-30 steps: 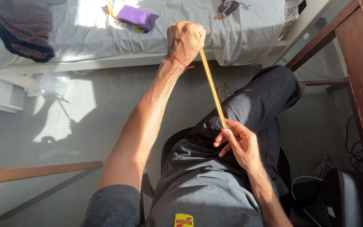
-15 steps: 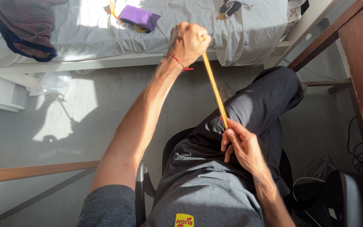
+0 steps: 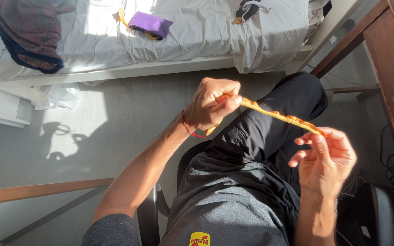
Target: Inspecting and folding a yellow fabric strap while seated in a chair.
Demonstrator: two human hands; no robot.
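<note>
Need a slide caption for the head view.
Seated person's left hand and right hand hold a twisted yellow band taut.

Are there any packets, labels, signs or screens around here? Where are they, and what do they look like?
No signs or screens show.
Patch: on the grey shirt at the bottom edge, small, yellow with red lettering.
Purple pouch: on the white bed at the top, flat, oblong, yellow trim beneath.
Plastic bag: on the floor below the bed, crumpled, clear.
</note>
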